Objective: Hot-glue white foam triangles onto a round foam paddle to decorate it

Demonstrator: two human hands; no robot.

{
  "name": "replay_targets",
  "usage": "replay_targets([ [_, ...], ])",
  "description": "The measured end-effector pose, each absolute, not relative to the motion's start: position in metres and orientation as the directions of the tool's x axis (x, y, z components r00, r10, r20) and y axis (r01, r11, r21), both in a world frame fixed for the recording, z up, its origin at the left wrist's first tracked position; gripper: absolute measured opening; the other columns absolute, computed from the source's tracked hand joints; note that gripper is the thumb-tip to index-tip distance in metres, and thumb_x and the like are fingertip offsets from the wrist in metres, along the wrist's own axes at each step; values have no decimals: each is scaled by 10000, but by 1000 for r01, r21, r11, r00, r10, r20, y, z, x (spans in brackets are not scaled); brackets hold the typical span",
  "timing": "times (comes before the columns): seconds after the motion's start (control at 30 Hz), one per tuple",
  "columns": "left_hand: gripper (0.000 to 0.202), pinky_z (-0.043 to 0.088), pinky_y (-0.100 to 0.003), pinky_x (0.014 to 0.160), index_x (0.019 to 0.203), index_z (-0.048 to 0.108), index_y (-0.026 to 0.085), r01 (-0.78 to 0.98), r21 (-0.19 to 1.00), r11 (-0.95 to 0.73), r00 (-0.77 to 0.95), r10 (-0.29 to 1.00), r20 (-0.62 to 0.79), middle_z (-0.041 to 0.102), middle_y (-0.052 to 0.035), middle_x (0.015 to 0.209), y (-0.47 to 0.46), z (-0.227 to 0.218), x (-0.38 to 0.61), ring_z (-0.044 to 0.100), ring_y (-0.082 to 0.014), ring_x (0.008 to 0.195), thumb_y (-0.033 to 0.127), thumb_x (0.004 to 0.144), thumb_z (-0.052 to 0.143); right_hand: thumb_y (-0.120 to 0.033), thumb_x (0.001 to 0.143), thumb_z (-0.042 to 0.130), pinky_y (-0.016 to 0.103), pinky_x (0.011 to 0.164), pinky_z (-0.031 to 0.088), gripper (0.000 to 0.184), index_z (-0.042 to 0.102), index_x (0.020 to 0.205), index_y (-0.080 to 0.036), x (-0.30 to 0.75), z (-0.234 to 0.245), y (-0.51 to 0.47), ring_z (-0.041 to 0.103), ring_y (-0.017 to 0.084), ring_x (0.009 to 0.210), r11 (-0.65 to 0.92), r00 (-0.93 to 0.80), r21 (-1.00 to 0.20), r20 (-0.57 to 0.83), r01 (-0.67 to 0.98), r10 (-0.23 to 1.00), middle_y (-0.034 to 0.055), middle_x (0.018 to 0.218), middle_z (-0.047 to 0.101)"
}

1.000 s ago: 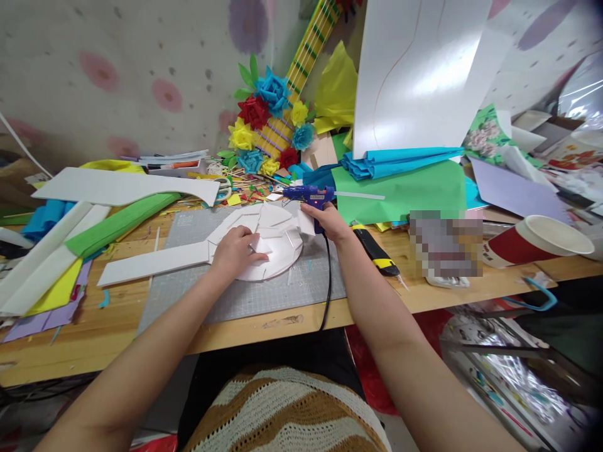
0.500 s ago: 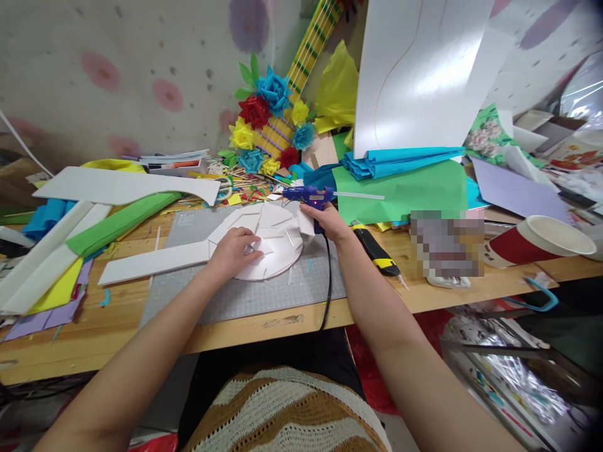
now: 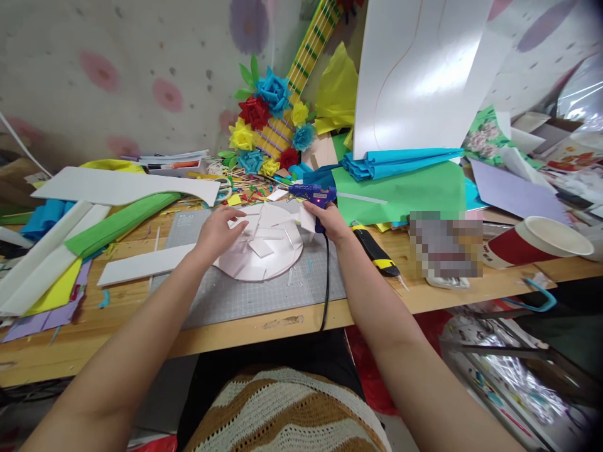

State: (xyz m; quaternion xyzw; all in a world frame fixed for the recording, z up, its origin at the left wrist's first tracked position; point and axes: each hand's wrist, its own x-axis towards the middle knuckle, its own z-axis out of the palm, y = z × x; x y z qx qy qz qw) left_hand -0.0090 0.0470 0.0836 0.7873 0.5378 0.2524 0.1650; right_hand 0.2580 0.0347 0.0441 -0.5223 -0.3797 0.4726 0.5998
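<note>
My right hand [image 3: 332, 223] is wrapped round the handle of a blue hot glue gun [image 3: 301, 190], whose white glue stick [image 3: 362, 198] sticks out at the back. A small white foam board piece [image 3: 308, 217] is also held at its thumb. My left hand [image 3: 220, 232] hovers at the left side of a round white foam board body [image 3: 287, 266], thumb and fingers apart with nothing visible between them. Several thin foam strips stand on that body, and a small loose-looking piece [image 3: 261, 249] lies flat on it. A long white foam strip [image 3: 141, 266] extends to the left, partly behind my left arm.
A grey cutting mat [image 3: 226, 312] lies beneath the work. A black and yellow utility knife [image 3: 375, 250] and a paper cup [image 3: 532, 242] are to the right. Scissors [image 3: 225, 189], crepe paper and scraps crowd the back. The cord [image 3: 326, 282] hangs over the table edge.
My left hand has let go of the small foam piece on the round body and moved up and left, its fingers opening. My right hand with the glue gun has shifted slightly right.
</note>
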Motion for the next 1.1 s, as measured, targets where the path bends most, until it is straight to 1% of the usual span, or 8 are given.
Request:
replay_targets([
  [0.17,504,471,-354,840,1063,679,167,888,415,-196,231,972,-34,682,-141,1094,70,80,7,635,-296,974,463,659,740,-496,487,839,373,873,507,578,672,947,-190,260,44,32,652,238,980,-28,230,-988,-62,-150,971,74,1013,723],
  [0.4,427,467,-305,765,1083,642,161,922,368,-123,183,974,-133,705,-91,1037,72,79,16,645,-242,927,279,677,700,-481,498,847,349,853,502,584,675,970,-185,259,47,27,647,227,973,-115,116,-988,-127,-103,985,81,1061,713],
  [0.5,398,465,-312,766,1021,651,146,898,431,-89,145,985,-98,696,-88,993,73,81,11,635,-237,903,242,640,711,-473,499,848,344,850,503,583,670,973,-184,258,48,27,644,226,985,-108,122,-988,-121,-108,985,84,1079,709],
  [0.57,379,466,-317,772,979,652,139,828,558,-49,101,993,-64,678,-74,940,70,84,9,621,-220,869,233,618,718,-470,503,845,346,849,505,575,670,972,-188,258,48,27,642,228,992,-103,123,-989,-117,-110,986,84,1082,709],
  [0.67,299,487,-318,763,883,652,148,510,858,54,108,986,-126,624,-25,812,61,89,7,587,-169,781,250,612,725,-466,508,842,359,853,506,563,678,970,-190,258,49,28,639,239,1004,-99,127,-990,-111,-99,986,82,1068,714],
  [0.73,201,510,-325,785,772,632,153,238,954,184,202,951,-234,557,10,713,53,91,8,546,-124,710,252,627,729,-467,509,840,371,860,505,558,684,964,-185,257,49,28,636,248,1014,-97,135,-992,-108,-82,985,84,1055,716],
  [0.83,192,538,-364,830,637,566,142,56,939,341,341,877,-338,462,36,632,43,90,11,472,-77,626,223,652,739,-472,513,838,388,877,503,543,691,949,-184,257,48,28,634,256,1024,-94,142,-993,-104,-72,984,85,1046,716],
  [1.1,264,557,-323,737,765,673,117,168,942,290,337,882,-331,613,-35,809,36,86,21,584,-130,737,173,535,790,-450,518,836,395,893,502,540,678,961,-186,257,45,29,634,254,1031,-82,155,-992,-96,-97,983,91,1066,709],
])
